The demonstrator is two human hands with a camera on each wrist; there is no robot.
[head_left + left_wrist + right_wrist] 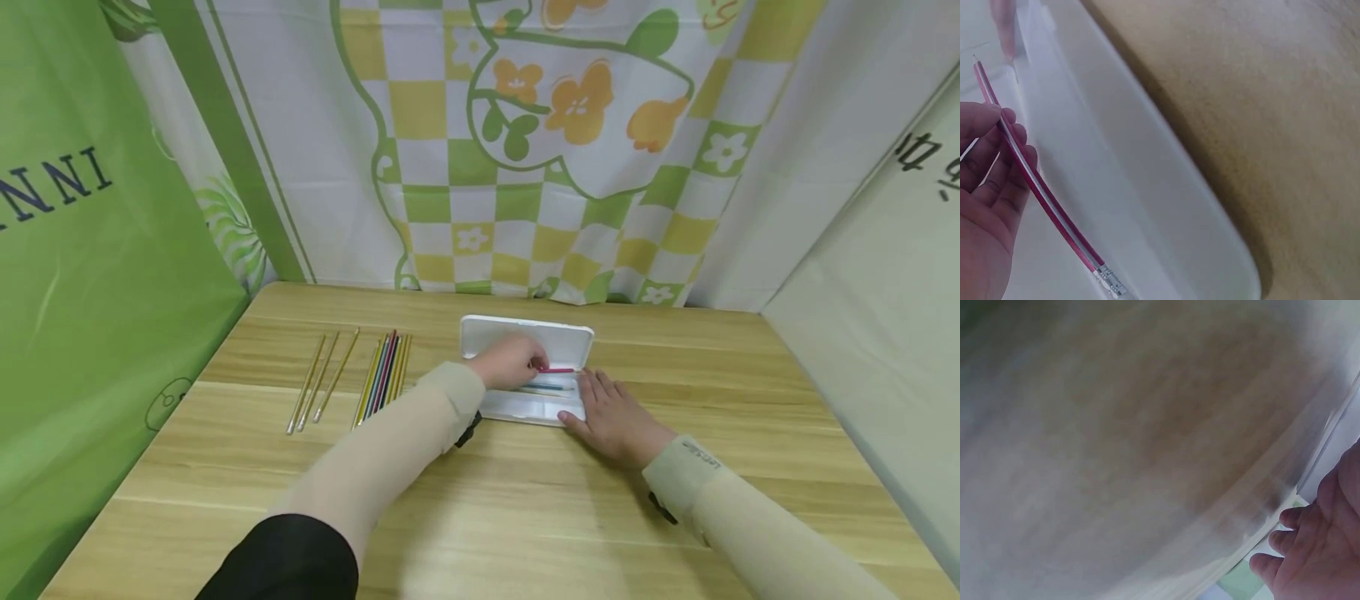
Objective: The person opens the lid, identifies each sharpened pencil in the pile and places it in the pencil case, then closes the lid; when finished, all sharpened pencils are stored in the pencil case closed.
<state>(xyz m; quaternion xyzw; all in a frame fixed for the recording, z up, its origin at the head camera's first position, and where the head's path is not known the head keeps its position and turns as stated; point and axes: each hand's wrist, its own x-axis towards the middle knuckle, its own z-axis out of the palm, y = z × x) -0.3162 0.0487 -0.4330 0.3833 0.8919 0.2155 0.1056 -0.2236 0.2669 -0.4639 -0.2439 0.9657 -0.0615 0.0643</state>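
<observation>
Head view shows our left hand (512, 362) pinching a pink pencil (557, 370) in its fingers (1013, 134) over the open white case (525, 343). Light, stiff, slippery; we judge mid-shaft best. Our right hand (617, 417), fingers spread, steadies the case's right end.

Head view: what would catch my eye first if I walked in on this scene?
Most likely the white case lying open mid-table, with the left hand pinching a pink pencil over it. The right hand rests flat at the case's near right corner. To the left, a row of pencils lies on the wooden table, and a bright green-and-yellow checked curtain hangs behind.
</observation>
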